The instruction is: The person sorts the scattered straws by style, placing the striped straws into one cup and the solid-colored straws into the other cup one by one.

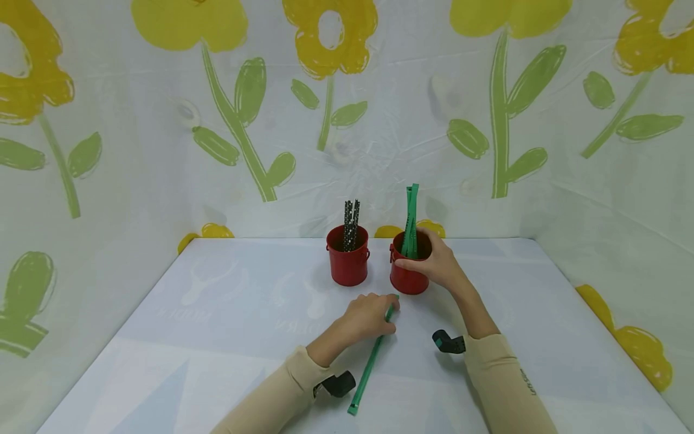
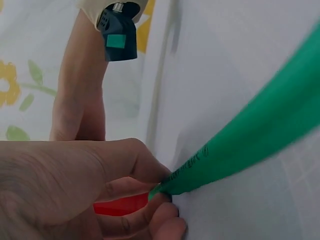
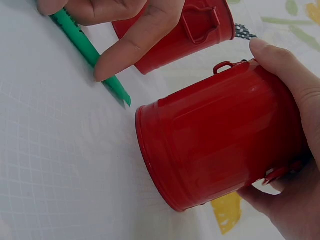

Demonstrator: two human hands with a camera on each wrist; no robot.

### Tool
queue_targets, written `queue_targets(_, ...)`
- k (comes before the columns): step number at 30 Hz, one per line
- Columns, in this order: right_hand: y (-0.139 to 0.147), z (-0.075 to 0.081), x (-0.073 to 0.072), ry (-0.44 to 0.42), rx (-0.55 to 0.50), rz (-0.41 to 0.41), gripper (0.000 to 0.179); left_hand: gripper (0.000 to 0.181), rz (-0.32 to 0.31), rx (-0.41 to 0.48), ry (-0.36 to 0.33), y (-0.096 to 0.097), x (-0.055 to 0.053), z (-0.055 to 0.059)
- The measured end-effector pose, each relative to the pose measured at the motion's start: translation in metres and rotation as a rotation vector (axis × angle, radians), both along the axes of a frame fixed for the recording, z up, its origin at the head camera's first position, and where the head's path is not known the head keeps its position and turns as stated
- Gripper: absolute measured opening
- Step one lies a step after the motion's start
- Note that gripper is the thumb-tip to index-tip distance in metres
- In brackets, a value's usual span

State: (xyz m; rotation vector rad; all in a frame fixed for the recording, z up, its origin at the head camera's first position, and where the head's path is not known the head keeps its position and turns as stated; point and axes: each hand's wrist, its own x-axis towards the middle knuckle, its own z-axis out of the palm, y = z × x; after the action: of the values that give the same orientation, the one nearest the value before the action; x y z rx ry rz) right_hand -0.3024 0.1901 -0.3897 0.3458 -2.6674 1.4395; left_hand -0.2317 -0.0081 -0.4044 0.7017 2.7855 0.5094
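Near the middle of the table my left hand (image 1: 370,316) pinches a slim green wrapped straw (image 1: 367,375) close to its far end. The straw's near end points toward me, and small dark print shows on its wrapper (image 2: 200,165) in the left wrist view. My right hand (image 1: 441,263) grips a small red bucket (image 1: 408,282) around its upper part, thumb on the near side. Several green wrapped straws (image 1: 411,226) stand in that bucket, leaning together. Whether its base fully touches the table, I cannot tell.
Left of the gripped bucket stands a second red bucket (image 1: 349,269), holding several black straws with white dots (image 1: 351,223). A white table (image 1: 217,337) lies beneath, with a flower-printed curtain (image 1: 379,120) behind it and at both sides. Each wrist bears a small black camera (image 1: 449,342).
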Motion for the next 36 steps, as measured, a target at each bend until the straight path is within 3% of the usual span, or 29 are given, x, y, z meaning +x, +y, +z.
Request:
queue_targets(17,0.0,0.0,0.001,0.007,-0.021,0.012,0.09,0.047,0.05,0.056,-0.088,-0.007,0.001,0.007)
queue_targets(26,0.0,-0.001,0.0,0.017,-0.019,0.013,0.089,0.045,0.037,0.161,-0.148,-0.015,-0.002,0.019)
queue_targets(36,0.0,-0.002,0.0,0.018,-0.012,0.017,0.089,0.046,0.011,0.308,-0.116,-0.027,-0.007,0.031)
